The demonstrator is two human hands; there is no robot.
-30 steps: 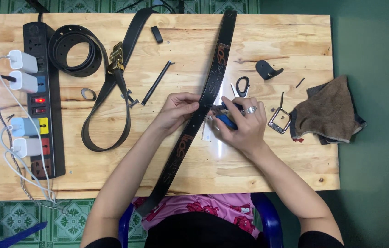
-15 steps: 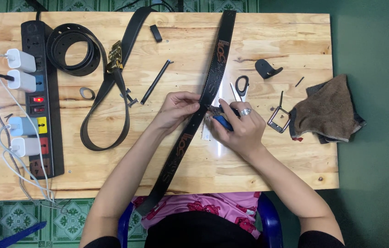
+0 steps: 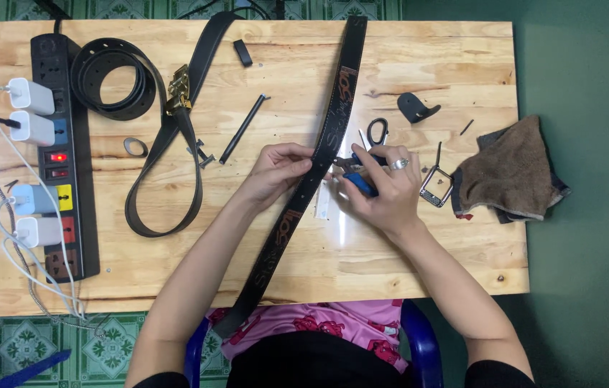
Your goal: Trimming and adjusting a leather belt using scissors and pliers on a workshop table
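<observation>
**Belt held across the tabletop, tool pressed to its edge**

A long black belt (image 3: 319,162) is laid slantwise over the wooden tabletop (image 3: 405,65), from the far edge down past the near edge to the lap. Orange markings are seen along its face. The left hand (image 3: 275,169) is set on the belt near its middle, the grip pinched on the strap with fingertips on its upper face. The right hand (image 3: 387,187) is closed around a blue-handled tool (image 3: 358,179), whose dark tip is brought against the belt's right edge, just beside the left fingertips. A ring is worn on the right hand.

Scissors (image 3: 376,131) lie just beyond the right hand. A metal buckle (image 3: 436,187) is placed to its right, touching a brown cloth (image 3: 509,172). A small black piece (image 3: 416,108) lies further off. To the left, a second black belt (image 3: 168,151) with a gold buckle is looped, and a coiled belt (image 3: 110,79) lies beside a power strip (image 3: 63,154) with white chargers plugged in. A thin black rod (image 3: 243,129) lies between the two long belts.
</observation>
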